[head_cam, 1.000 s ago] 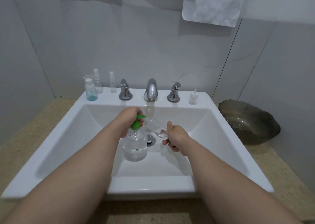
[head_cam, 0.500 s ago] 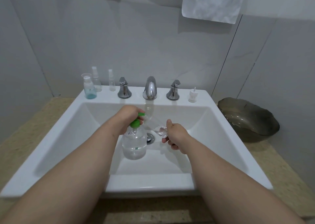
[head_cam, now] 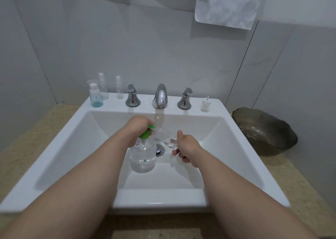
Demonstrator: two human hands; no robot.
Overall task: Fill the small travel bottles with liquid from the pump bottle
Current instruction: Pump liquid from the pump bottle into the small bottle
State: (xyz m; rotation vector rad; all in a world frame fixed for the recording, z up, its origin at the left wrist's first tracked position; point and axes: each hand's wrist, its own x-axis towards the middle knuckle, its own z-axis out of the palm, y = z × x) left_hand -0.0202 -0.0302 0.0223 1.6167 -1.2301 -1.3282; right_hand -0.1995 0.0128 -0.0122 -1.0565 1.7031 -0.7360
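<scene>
A clear pump bottle (head_cam: 143, 157) with a green pump head (head_cam: 146, 133) hangs over the sink basin, partly filled with clear liquid. My left hand (head_cam: 138, 128) curls over the green pump head from above. My right hand (head_cam: 185, 147) grips a small clear travel bottle (head_cam: 166, 137), tilted with its mouth up against the pump nozzle; a little liquid lies in its lower end. On the sink's back ledge at the left stand a travel bottle with blue liquid (head_cam: 95, 96) and two clear spray bottles (head_cam: 103, 86) (head_cam: 119, 87). A small white cap piece (head_cam: 206, 105) sits at the ledge's right.
The white sink (head_cam: 72, 147) has a chrome faucet (head_cam: 160, 96) with two chrome handles (head_cam: 132, 97) (head_cam: 185, 98) and a drain (head_cam: 160, 149) below the bottles. A dark glass bowl (head_cam: 263, 131) rests on the beige counter at right. White towels (head_cam: 229, 4) hang on the wall above.
Both hands and the two bottles stay almost where they were over the drain; the view has shifted slightly. The left hand keeps its hold on the pump head.
</scene>
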